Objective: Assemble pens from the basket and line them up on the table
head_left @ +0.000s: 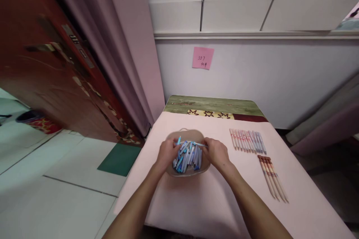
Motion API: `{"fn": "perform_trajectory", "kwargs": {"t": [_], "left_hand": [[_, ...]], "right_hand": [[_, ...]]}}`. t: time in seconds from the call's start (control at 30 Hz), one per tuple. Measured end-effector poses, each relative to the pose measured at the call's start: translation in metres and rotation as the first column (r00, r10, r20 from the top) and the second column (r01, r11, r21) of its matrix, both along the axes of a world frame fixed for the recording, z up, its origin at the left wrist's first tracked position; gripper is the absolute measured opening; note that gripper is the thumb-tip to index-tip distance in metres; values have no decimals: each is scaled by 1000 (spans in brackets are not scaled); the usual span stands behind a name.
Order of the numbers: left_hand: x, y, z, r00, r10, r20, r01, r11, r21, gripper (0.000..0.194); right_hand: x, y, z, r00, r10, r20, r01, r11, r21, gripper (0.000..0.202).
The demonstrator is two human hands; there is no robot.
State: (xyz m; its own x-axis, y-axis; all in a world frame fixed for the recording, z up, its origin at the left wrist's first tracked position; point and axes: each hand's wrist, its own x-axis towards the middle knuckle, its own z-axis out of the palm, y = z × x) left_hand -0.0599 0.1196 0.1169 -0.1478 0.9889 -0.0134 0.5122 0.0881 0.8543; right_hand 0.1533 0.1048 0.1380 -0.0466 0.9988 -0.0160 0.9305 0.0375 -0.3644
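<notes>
A pale plastic basket [207, 165] stands on the pink-covered table, holding many blue, turquoise and white pens [185, 158]. My left hand [167, 152] is over the basket's left side, its fingers closed around a pen [178, 140] with a turquoise end pointing up. Over the right rim, my right hand [215, 151] pinches another light blue pen [199, 144], which points left across the pile. The fingertips partly hide both pens.
Right of the basket lies a row of red-to-blue patterned pens [248, 141]. Nearer me are several brown-topped pens [272, 178]. The table [185, 207] backs onto a wall bearing a pink note [203, 58]. A red door [70, 63] stands at left.
</notes>
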Motion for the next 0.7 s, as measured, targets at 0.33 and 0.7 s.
{"fn": "perform_trajectory", "kwargs": {"t": [0.33,0.7], "left_hand": [[12,2,-13,879,-93,-467,49,993,-105,16],[-2,-33,3,819,-94,-566,178,979,96,19]], "right_hand": [[-6,-6,0,995,-43,94,43,999,-4,24],[-20,0,-3,990,48,135,-49,999,0,28]]}}
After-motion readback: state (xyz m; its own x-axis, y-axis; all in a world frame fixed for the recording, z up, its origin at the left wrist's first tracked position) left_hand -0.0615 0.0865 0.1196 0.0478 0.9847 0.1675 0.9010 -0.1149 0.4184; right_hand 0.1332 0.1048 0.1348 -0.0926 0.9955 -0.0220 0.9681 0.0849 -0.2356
